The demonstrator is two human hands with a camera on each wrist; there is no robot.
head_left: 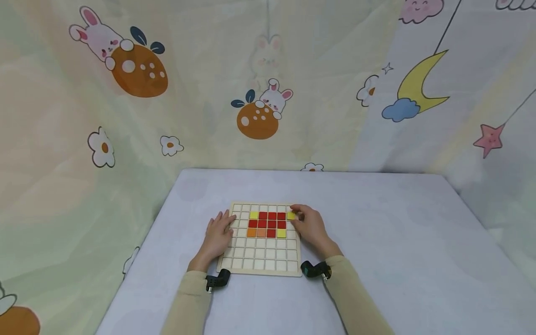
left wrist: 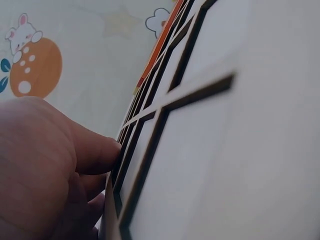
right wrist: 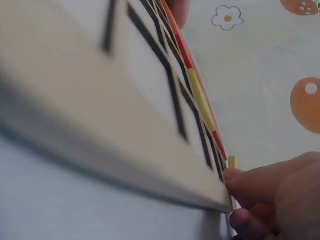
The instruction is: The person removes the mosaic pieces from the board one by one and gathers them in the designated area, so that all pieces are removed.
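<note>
A square wooden grid board (head_left: pixel 259 272) lies flat with coloured square tiles in several of its cells. Red tiles (head_left: pixel 271 224) fill most of the coloured patch, with orange tiles (head_left: pixel 251 232) at its near left and yellow tiles (head_left: pixel 254 215) at two corners. My left hand (head_left: pixel 217 236) rests along the board's left edge, thumb (left wrist: pixel 100 152) touching the rim and fingers extended. Over the right edge, my right hand (head_left: pixel 311 225) pinches a yellow tile (head_left: pixel 291 216) at the row farthest back of the coloured ones. In the right wrist view this tile (right wrist: pixel 231 161) stands tilted up above the board's surface.
The board lies on a table with a pale cloth (head_left: pixel 402 232). Behind it hangs a patterned curtain (head_left: pixel 201 83) with bunnies and flowers. A dark wrist camera sits on each wrist, the right one (head_left: pixel 315 270) close to the board's near right corner.
</note>
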